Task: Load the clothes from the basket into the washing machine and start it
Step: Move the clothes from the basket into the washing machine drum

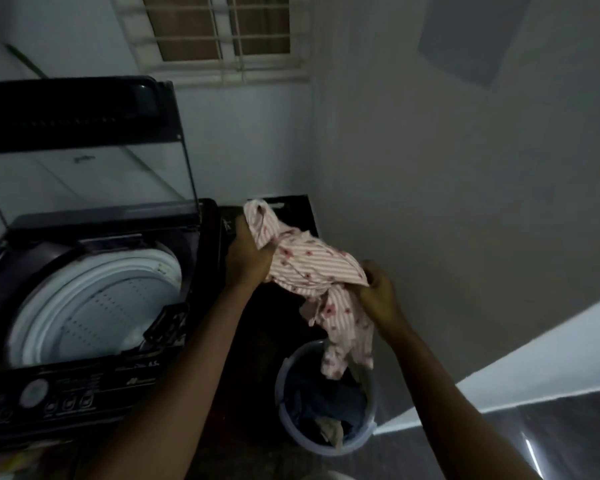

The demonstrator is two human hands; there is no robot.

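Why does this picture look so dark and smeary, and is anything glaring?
Head view: the light is dim and bluish; the striped garment, left hand and right hand look soft, likely motion blur; the washing machine lid reflects pale streaks; a bright glint marks the floor.

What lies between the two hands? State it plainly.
In the head view, the striped cloth spans the gap; the left hand and the right hand both grip it.
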